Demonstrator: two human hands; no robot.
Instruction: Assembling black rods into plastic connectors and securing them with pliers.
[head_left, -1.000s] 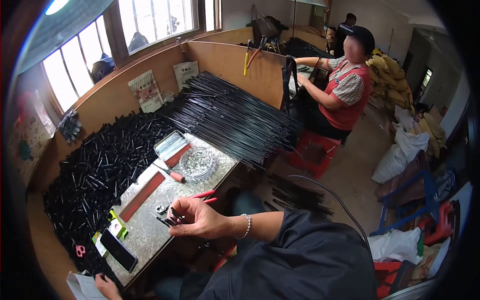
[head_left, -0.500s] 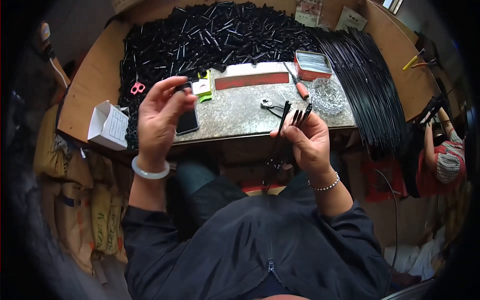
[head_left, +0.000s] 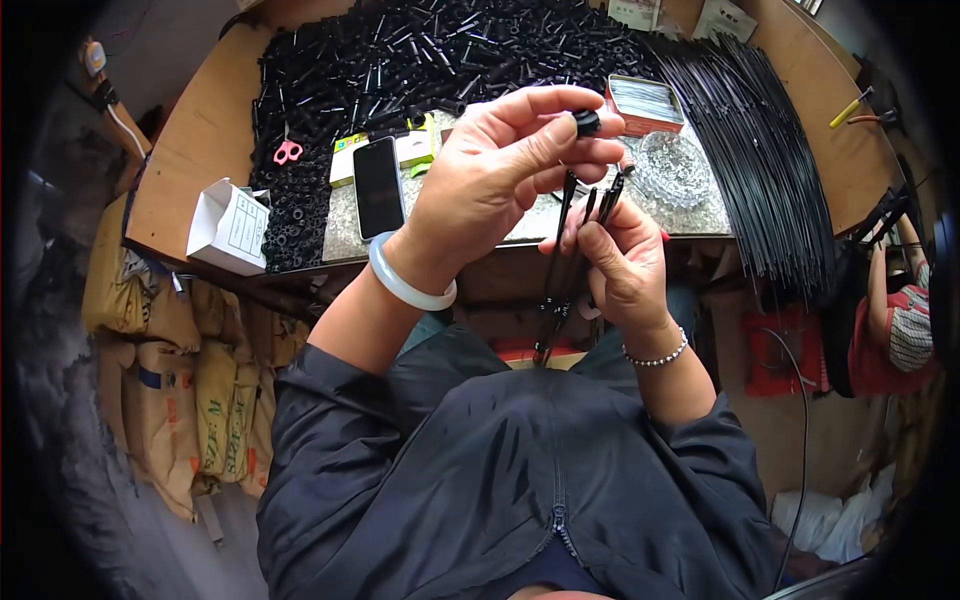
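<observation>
My left hand (head_left: 490, 170) pinches a small round black part (head_left: 586, 123) between thumb and fingers, above the near edge of the worktop (head_left: 340, 230). Just below and to the right, my right hand (head_left: 625, 258) is closed around several thin black rods (head_left: 556, 275). Their upper ends poke out between the fingers and the rest hangs down over my lap. The black part sits just above the rod tips, apart from them. Left of my left hand lies a dark-screened phone (head_left: 378, 188), beside a yellow-green and white box (head_left: 345, 160).
A heap of black tubular pieces (head_left: 440, 50) covers the back. Black rods (head_left: 750, 150) lie bundled at right, near a glass dish (head_left: 672, 168) and a red tin (head_left: 645, 125). Pink scissors (head_left: 288, 151) and a white carton (head_left: 232, 232) are left. Another person (head_left: 890, 330) sits far right.
My left hand has moved right from beside the phone to above the rod tips, and a black part now shows in its fingers. My right hand still holds the rods.
</observation>
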